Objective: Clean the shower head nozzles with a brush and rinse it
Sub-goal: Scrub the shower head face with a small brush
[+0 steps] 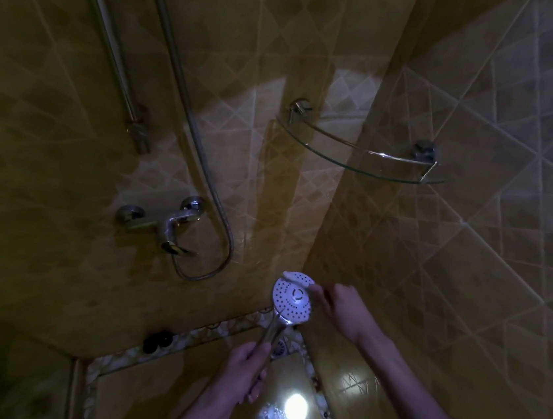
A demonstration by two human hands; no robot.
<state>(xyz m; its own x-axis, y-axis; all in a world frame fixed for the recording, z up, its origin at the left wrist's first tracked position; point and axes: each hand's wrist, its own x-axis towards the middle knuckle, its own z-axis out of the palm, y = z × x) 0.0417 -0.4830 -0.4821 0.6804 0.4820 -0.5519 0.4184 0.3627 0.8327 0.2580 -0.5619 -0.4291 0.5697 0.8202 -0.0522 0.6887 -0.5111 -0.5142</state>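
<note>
A round white shower head point(292, 302) with rows of dark nozzle holes faces up at me, low in the middle of the view. My left hand point(244, 369) grips its chrome handle from below. My right hand point(343, 305) holds a small white brush point(296, 277) by its handle, and the brush head lies across the far rim of the shower head's face. The shower hose point(227, 238) loops from the wall mixer and passes behind the head.
A chrome mixer tap point(166, 222) sits on the tiled wall at left, with a riser rail point(134, 117) above it. A glass corner shelf point(357, 153) hangs at upper right. A floor drain point(281, 347) lies under the handle; the wet floor reflects a lamp.
</note>
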